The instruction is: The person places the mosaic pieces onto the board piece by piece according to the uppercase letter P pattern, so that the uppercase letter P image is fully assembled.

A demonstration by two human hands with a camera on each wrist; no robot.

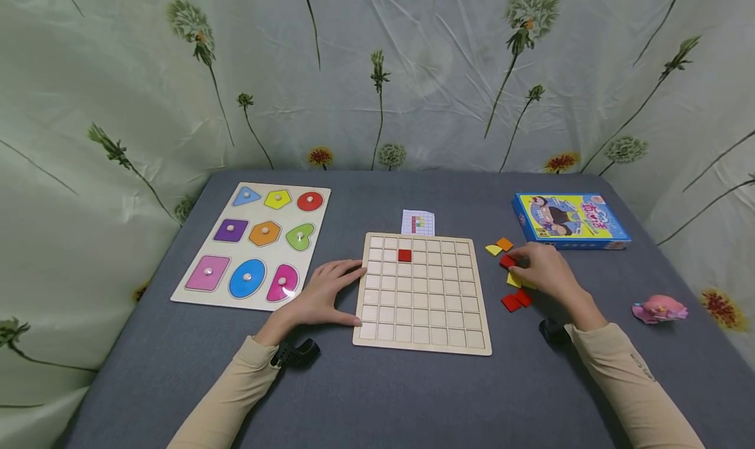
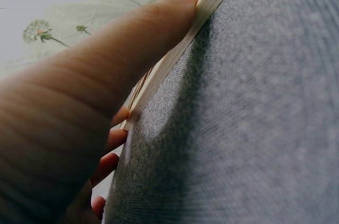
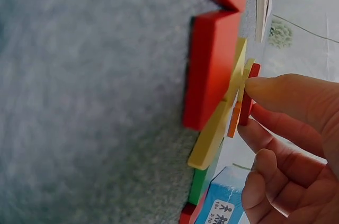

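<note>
A wooden grid board (image 1: 423, 311) lies on the table with one red square tile (image 1: 404, 255) in an upper cell. My left hand (image 1: 328, 294) rests against the board's left edge, thumb and fingers spread along it; in the left wrist view the thumb (image 2: 159, 23) touches its rim. To the board's right, my right hand (image 1: 545, 272) pinches a red tile (image 3: 250, 95) between thumb and fingers. Under and around that hand lie more red tiles (image 3: 214, 70), yellow tiles (image 3: 209, 139), an orange tile (image 1: 504, 244) and a green piece (image 3: 199, 184).
A small printed pattern card (image 1: 418, 222) lies behind the board. At the left is a shape puzzle board (image 1: 242, 239) with knobbed pieces. A blue and yellow box (image 1: 571, 220) stands at the back right, and a pink object (image 1: 659, 309) sits by the right edge.
</note>
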